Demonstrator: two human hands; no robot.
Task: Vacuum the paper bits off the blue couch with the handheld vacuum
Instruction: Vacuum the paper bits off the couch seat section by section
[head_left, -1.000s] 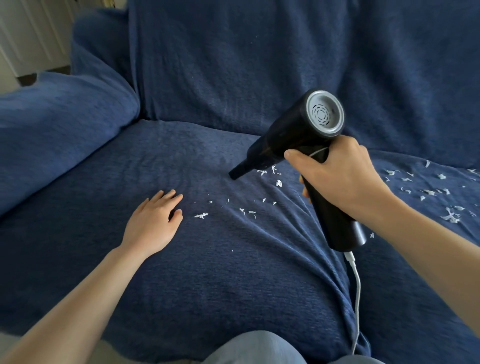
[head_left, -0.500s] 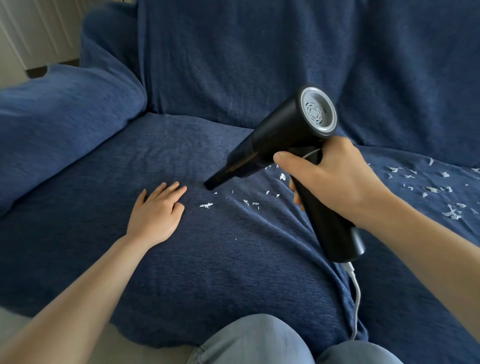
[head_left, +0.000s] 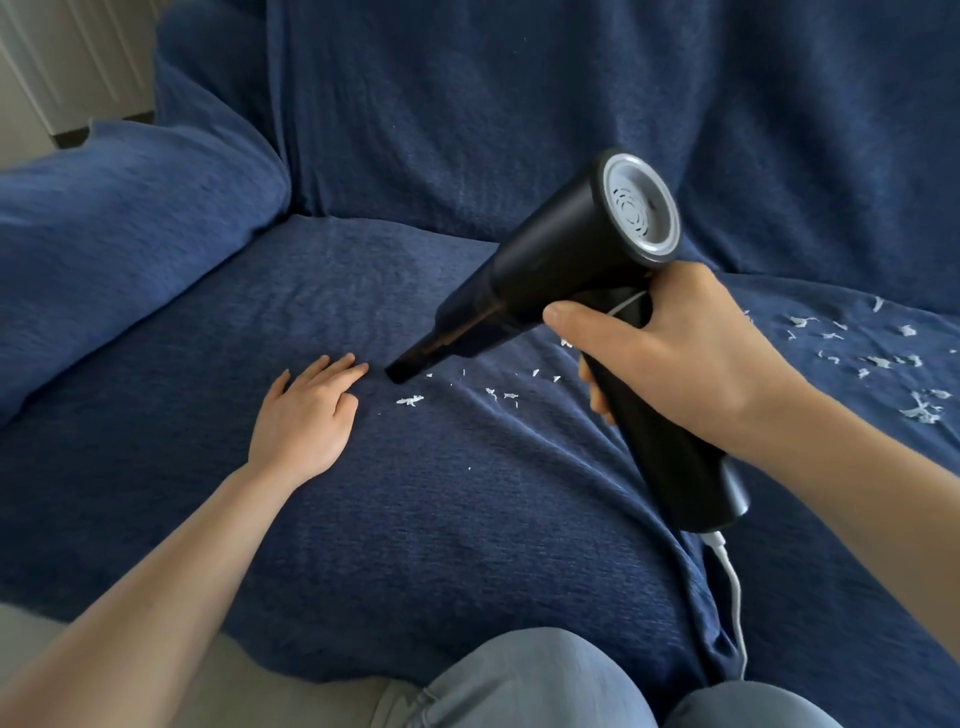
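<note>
1. The right hand has its grip wrapped round the handle of the black handheld vacuum, thumb laid forward along the body.
2. The vacuum's narrow nozzle slants down and left from the grip, its tip at the seat of the blue couch.
3. The left hand lies flat and relaxed on the seat, fingertips just beside the nozzle tip, grasping nothing.
4. White paper bits lie just right of the nozzle; more paper scraps lie scattered beyond the right wrist.
5. A white cord hangs from the handle's base.
</note>
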